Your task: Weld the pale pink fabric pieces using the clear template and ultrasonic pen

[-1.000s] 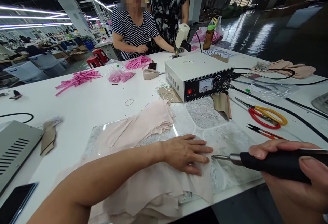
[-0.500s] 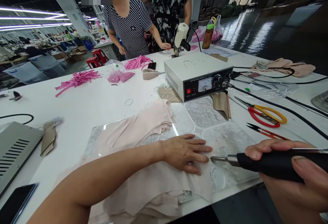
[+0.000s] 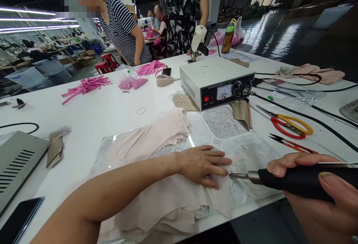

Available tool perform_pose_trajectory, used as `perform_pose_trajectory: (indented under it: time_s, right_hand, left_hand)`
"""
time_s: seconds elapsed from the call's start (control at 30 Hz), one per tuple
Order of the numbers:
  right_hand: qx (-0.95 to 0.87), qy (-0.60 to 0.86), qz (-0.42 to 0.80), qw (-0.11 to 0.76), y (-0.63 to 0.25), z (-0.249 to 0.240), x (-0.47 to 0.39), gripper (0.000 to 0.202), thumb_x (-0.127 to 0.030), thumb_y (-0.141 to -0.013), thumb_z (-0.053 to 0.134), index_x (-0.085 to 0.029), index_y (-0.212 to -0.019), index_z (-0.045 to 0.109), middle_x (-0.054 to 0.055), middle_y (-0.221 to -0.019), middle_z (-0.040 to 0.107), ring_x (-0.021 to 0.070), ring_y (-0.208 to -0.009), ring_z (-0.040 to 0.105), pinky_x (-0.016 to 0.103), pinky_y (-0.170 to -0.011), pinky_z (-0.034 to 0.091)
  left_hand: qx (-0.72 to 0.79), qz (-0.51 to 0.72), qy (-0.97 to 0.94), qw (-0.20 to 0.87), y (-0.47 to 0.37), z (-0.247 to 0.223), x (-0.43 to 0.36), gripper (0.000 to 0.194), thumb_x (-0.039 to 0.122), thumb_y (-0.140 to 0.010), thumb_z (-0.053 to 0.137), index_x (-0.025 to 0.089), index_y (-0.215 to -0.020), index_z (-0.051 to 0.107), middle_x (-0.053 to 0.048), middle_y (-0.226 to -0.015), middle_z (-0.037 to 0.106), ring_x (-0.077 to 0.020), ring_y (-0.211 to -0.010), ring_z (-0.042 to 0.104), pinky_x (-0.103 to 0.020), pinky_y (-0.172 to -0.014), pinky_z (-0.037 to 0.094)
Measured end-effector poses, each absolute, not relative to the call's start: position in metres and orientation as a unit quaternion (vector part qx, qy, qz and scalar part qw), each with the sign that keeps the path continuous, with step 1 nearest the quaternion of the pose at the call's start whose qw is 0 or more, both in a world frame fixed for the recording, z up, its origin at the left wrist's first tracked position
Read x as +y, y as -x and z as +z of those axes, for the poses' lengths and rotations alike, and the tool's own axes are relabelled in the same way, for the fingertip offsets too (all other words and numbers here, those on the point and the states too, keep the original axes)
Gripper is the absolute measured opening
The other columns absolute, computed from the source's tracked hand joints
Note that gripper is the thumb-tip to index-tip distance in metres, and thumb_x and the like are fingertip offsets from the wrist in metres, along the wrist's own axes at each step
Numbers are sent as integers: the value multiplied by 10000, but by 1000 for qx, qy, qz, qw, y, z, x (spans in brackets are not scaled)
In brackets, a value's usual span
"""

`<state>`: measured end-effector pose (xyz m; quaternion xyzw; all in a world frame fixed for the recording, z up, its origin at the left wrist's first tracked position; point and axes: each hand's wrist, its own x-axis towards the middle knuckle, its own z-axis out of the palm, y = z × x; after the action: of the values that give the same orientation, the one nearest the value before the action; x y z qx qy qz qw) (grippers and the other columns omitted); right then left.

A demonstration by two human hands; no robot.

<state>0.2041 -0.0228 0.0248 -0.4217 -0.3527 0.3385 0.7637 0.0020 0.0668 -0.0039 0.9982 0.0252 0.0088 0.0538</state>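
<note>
My left hand (image 3: 204, 165) lies flat on pale pink fabric pieces (image 3: 165, 195), its fingers stretched out to the right. In my right hand (image 3: 313, 184) is a black-handled ultrasonic cutter (image 3: 293, 180) with a metal tip. That tip points left and meets the fabric's edge close to my left fingertips. Beneath the fabric is a clear, glossy mat (image 3: 251, 154). Another stack of pale pink pieces (image 3: 156, 136) rests on it behind my left forearm. A black cable (image 3: 302, 113) leads from the front of a white control box (image 3: 218, 76), whose red switch is lit.
Red-and-yellow-handled scissors (image 3: 293, 124) and orange thread snips (image 3: 293, 144) lie right of the mat. A phone (image 3: 19, 218) and a grey vented box (image 3: 19, 165) are at the left. Pink strips (image 3: 86, 87) lie farther back. Two people stand behind the table.
The person in the striped top has leaned to the left and drawn a hand back from near the white machine. My hands and the cutter have hardly moved.
</note>
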Motion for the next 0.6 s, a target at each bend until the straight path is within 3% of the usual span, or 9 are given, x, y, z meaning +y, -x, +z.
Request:
perform_pose_trajectory:
  time_s: [0.6]
  right_hand:
    - [-423,407,357,726,-206,26,-22,68,-294,-673,578,-229,-689,596,-1,-599,542,171,-514,531,354,-490,471]
  left_hand:
    - [40,12,-994,101,-2,-5,67,442,478,-875,491,221,-1227,560,-57,-1460,389,-243,-1371,316,-412,-1134,251]
